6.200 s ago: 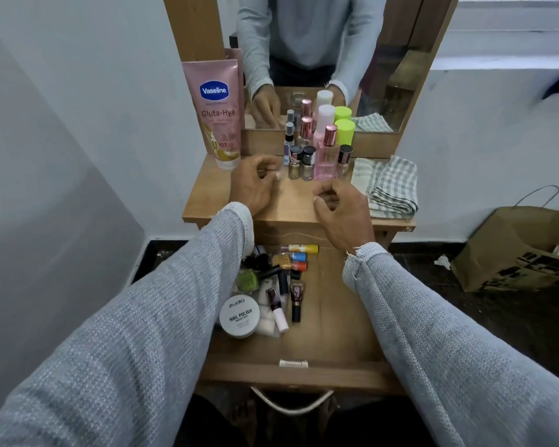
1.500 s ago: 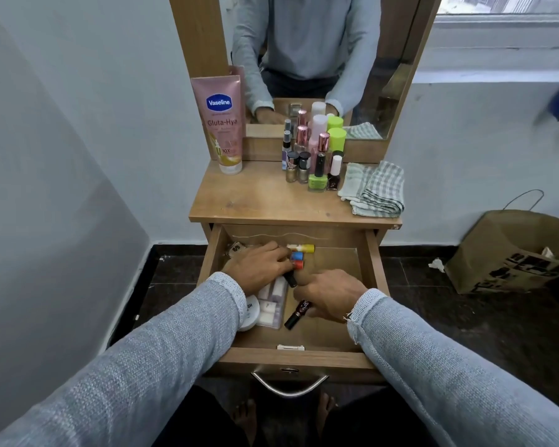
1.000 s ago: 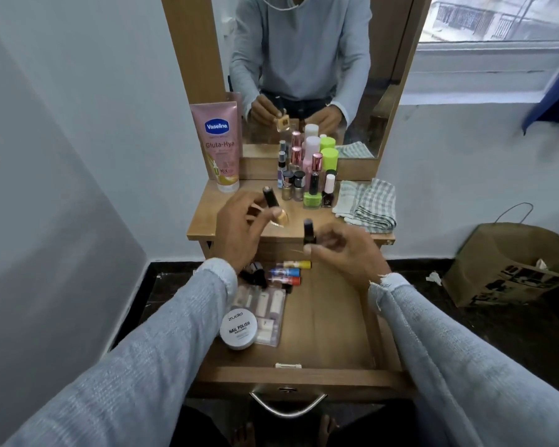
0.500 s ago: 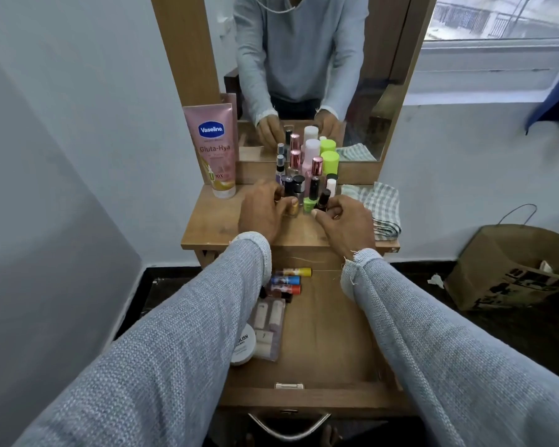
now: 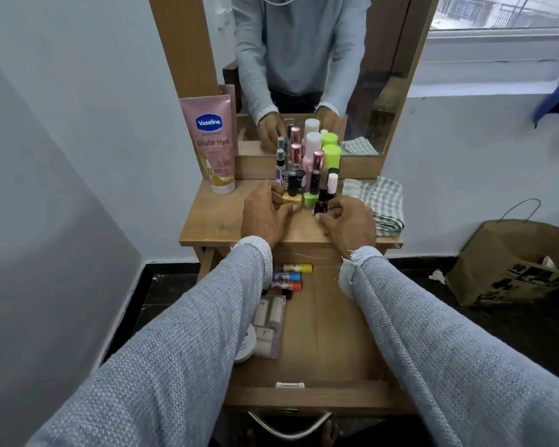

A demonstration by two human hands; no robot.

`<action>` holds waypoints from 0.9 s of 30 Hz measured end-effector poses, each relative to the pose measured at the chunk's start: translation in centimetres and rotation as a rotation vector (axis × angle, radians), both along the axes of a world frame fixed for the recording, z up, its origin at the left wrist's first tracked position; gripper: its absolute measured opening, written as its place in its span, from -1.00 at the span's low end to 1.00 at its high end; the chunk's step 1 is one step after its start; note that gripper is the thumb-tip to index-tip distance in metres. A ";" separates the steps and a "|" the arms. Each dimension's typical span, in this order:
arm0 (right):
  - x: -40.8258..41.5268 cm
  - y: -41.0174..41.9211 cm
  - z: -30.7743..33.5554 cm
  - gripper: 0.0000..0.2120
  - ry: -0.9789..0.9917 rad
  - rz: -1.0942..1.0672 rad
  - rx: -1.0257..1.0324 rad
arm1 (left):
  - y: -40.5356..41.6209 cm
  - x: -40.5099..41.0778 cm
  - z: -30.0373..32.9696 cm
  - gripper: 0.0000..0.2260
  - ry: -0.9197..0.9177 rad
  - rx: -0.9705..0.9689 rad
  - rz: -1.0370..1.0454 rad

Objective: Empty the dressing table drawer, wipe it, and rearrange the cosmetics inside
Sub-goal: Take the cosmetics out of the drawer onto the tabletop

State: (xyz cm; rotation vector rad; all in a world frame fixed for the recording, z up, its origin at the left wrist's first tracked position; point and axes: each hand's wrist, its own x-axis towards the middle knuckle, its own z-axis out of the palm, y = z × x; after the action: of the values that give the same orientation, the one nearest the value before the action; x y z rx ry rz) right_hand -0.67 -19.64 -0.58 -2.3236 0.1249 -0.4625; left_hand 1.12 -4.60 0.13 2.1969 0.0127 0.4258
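Observation:
The dressing table drawer [image 5: 331, 333] stands pulled open below me. Inside lie three lip balm tubes [image 5: 291, 276], a clear pack of small pieces [image 5: 270, 321] and a white jar [image 5: 246, 345] half hidden by my left sleeve. On the tabletop [image 5: 213, 221] a cluster of bottles [image 5: 312, 156] stands by the mirror. My left hand [image 5: 263, 217] pinches a yellow nail polish bottle [image 5: 292, 197] standing at the cluster's front. My right hand [image 5: 347, 225] pinches a dark red nail polish bottle [image 5: 321, 204] standing next to it.
A pink Vaseline tube [image 5: 214, 143] stands at the tabletop's back left. A folded checked cloth [image 5: 380, 201] lies at the right edge. A brown paper bag [image 5: 513, 262] sits on the dark floor to the right. A white wall closes in on the left.
Both hands carried a nail polish bottle each from above the drawer to the tabletop and stood them upright at the front of the cluster. The hands still touch the bottles.

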 end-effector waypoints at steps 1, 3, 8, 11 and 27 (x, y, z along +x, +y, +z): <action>0.0 0.0 0.0 -0.69 0.004 -0.003 0.004 | -0.1 0.1 0.1 -0.71 0.002 -0.002 0.004; 0.0 0.1 0.1 -0.69 0.011 -0.008 0.010 | -0.2 0.2 0.1 -0.72 0.004 0.003 0.013; 0.0 0.2 0.0 -0.68 0.012 -0.023 0.013 | -0.6 0.1 0.1 -0.72 0.015 -0.028 0.049; -0.4 0.2 0.0 -0.62 -0.037 -0.007 0.023 | -0.5 -0.1 0.0 -0.69 0.030 -0.064 0.038; -5.2 3.4 -2.4 -0.89 -0.032 0.357 -0.144 | 8.0 -6.3 -0.8 -0.90 0.034 -0.136 -0.067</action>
State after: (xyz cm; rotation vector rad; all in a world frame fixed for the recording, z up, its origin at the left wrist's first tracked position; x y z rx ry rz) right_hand -5.90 -16.25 -2.94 -2.4087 -0.3445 -0.3353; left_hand -5.22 3.40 -0.68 2.0647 -0.0132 0.3402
